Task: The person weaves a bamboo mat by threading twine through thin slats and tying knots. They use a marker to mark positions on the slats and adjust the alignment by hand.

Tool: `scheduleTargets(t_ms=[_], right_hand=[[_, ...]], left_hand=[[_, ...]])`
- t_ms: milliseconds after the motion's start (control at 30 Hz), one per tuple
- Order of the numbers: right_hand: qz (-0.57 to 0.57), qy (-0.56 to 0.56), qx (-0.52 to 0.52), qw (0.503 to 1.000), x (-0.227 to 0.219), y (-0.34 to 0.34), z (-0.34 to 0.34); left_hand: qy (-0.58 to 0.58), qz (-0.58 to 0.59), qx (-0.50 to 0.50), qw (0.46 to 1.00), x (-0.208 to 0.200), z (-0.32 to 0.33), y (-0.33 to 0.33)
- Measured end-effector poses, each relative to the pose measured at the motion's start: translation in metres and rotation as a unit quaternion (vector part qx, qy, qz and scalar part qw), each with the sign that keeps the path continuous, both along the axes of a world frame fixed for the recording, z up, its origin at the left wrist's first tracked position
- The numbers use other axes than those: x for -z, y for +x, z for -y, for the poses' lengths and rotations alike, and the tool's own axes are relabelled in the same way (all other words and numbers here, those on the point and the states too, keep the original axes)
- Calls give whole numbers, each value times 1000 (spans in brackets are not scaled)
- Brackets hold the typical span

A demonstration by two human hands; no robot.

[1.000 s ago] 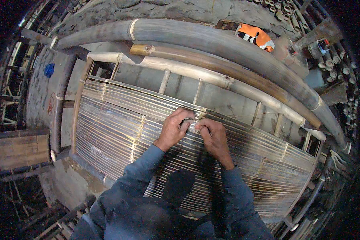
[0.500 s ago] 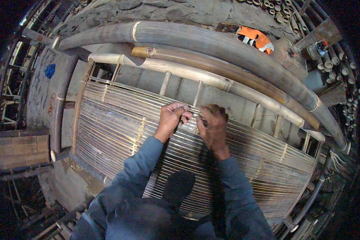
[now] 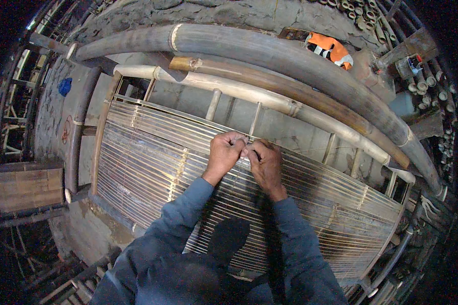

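Observation:
A wide panel of thin bamboo slats (image 3: 152, 168) lies in a bamboo frame (image 3: 229, 91) before me. My left hand (image 3: 225, 154) and my right hand (image 3: 263, 161) meet at the panel's far edge, near the middle. Their fingertips pinch together on a thin binding strand (image 3: 245, 150) at the top slats; the strand itself is barely visible. Both blue sleeves reach up from the lower edge.
Thick bamboo poles (image 3: 269, 56) lie beyond the frame. An orange and white cloth (image 3: 330, 48) rests at the far right. Cut bamboo tubes (image 3: 432, 86) are stacked on the right. A wooden board (image 3: 28, 187) sits at the left.
Both hands have shifted slightly toward the panel's far edge and drawn closer, fingertips now touching.

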State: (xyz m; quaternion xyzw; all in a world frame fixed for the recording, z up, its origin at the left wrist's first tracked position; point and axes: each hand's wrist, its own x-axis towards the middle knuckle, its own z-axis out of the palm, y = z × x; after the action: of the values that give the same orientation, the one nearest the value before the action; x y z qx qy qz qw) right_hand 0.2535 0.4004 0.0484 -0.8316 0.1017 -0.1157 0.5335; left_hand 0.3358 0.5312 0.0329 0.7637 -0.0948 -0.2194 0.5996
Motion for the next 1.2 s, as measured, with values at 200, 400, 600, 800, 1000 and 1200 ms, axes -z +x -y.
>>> scheduleTargets(t_ms=[200, 400, 600, 800, 1000, 1200], right_hand=[[-83, -115, 84, 986, 7, -3, -6], [-134, -4, 141, 981, 8, -12, -14], [-59, 74, 182, 979, 16, -19, -20], [98, -243, 139, 955, -11, -10, -13], [36, -119, 6, 992, -2, 5, 5], [-9, 191, 131, 973, 36, 5, -6]], left_hand=[[55, 93, -34, 994, 2, 9, -5], [78, 112, -39, 990, 5, 11, -8], [71, 151, -48, 985, 4, 13, -11], [143, 268, 75, 950, -9, 5, -7], [183, 292, 121, 931, -15, 2, 0], [91, 306, 54, 946, -14, 5, -11]])
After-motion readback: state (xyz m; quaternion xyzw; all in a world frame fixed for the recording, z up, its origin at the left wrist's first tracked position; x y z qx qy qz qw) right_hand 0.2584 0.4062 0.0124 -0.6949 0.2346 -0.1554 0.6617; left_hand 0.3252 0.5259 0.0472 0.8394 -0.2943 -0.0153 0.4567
